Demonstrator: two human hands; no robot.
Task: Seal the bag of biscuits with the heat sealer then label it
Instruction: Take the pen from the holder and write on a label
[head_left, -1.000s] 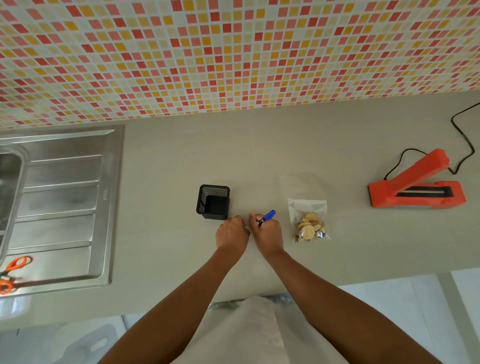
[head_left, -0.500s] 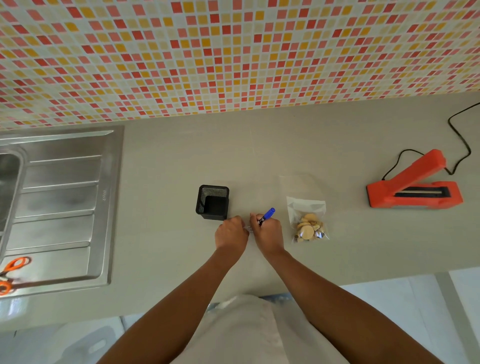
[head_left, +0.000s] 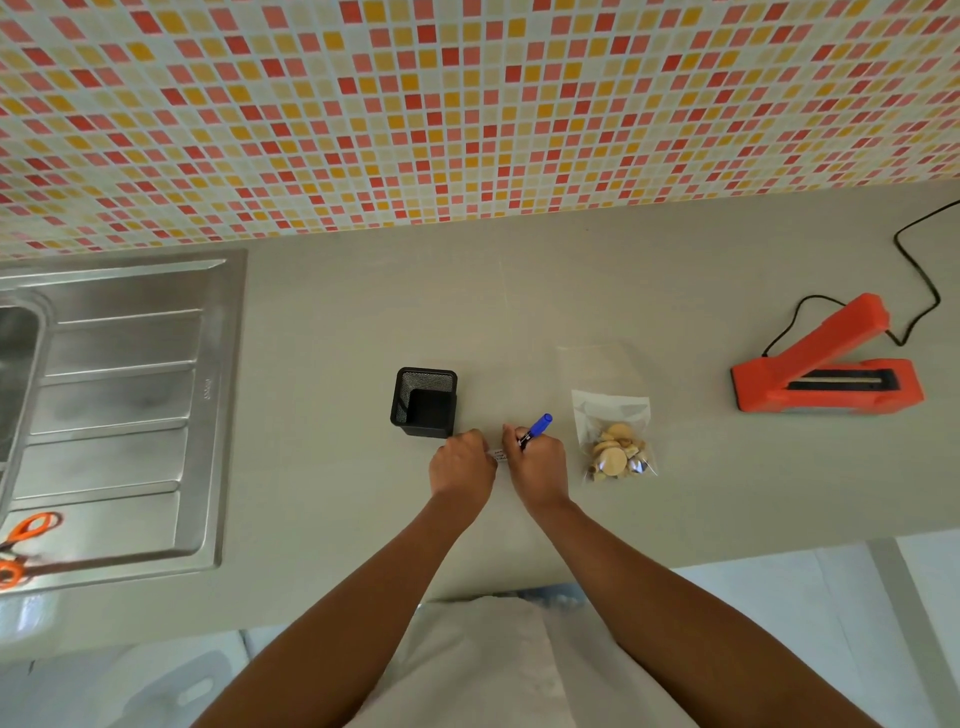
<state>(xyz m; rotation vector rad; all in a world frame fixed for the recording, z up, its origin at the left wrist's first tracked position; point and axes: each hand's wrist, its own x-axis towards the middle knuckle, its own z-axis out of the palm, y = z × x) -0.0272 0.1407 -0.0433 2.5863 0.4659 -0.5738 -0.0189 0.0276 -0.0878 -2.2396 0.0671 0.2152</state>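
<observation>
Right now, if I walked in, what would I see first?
Probably the bright orange heat sealer at the right of the grey counter, its arm raised. In the middle, the right hand grips a blue-capped marker by a small white label that the left hand touches. Right of them lies a clear plastic bag of round biscuits.

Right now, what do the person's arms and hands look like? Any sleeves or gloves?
No gloves and no sleeves showing: the left hand and right hand are bare, and so are both forearms right down to the picture's edge. I see no watch or bracelet on either wrist; rings are too small to tell. Between the arms there's a white garment.
</observation>
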